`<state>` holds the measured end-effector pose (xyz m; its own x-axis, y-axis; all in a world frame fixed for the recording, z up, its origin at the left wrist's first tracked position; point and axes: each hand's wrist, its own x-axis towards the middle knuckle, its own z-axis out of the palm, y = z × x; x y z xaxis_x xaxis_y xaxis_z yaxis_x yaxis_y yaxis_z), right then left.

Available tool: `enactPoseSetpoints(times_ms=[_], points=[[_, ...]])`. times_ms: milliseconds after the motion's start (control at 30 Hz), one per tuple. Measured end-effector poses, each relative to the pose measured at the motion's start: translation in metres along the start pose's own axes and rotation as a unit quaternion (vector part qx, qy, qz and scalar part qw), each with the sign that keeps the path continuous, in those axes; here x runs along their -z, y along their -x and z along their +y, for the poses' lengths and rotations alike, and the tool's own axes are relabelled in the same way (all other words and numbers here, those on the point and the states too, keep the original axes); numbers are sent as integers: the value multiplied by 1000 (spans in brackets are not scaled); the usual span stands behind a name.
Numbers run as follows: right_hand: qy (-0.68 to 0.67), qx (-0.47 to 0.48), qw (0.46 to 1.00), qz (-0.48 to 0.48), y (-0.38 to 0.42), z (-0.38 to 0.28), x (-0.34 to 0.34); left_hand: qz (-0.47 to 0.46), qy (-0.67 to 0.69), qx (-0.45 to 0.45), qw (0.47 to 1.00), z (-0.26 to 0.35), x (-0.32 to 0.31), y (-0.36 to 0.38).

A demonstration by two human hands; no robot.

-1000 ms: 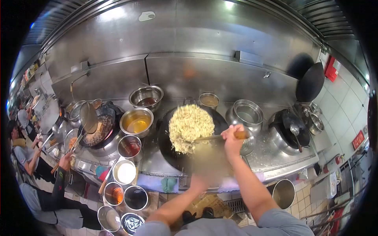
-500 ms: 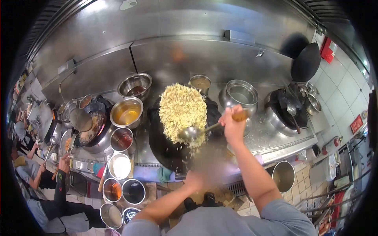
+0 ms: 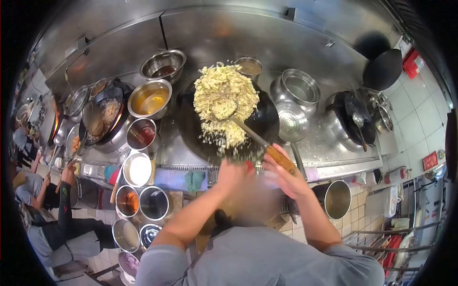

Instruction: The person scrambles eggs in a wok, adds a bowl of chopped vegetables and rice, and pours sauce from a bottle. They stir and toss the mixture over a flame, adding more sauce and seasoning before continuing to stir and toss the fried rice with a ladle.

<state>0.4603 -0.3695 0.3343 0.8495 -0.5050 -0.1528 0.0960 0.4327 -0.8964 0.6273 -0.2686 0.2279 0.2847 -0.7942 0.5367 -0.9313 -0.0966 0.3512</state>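
We are looking at a pale yellow heap of rice (image 3: pixel 224 90) over the black wok (image 3: pixel 192 131), toward the back edge of the steel counter (image 3: pixel 167 151); loose grains are hanging above the wok's front. We are resting the bowl of a ladle (image 3: pixel 251 132) in the heap, its cup filled with rice. Our right hand (image 3: pixel 286 175) is gripping the wooden handle narrowly, near the counter's front edge. Our left hand (image 3: pixel 231 174) is blurring at the wok's front rim, and we cannot tell what it is holding. Just right of the wok, a perforated strainer (image 3: pixel 292 121) is lying with its handle toward the front edge, and a steel pot (image 3: pixel 309 107) is standing behind it. To the left, a bowl of yellow liquid (image 3: pixel 161 113) is standing near the wok. A green cloth (image 3: pixel 194 181) is lying along the front edge. Farther left, another person's hand (image 3: pixel 69 172) is showing.
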Motion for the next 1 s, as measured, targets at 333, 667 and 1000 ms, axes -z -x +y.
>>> enactPoseSetpoints(times_ms=[333, 667, 1000], points=[[-225, -281, 933, -32, -138, 50, 37, -48, -91, 161, 982, -63, -35, -31], [699, 71, 711, -20, -47, 57, 42, -120, 3, 153, 981, -81, -23, -35], [829, 82, 554, -18, -173, -49, 76, -57, -50, 175, 982, -72, -32, -35]])
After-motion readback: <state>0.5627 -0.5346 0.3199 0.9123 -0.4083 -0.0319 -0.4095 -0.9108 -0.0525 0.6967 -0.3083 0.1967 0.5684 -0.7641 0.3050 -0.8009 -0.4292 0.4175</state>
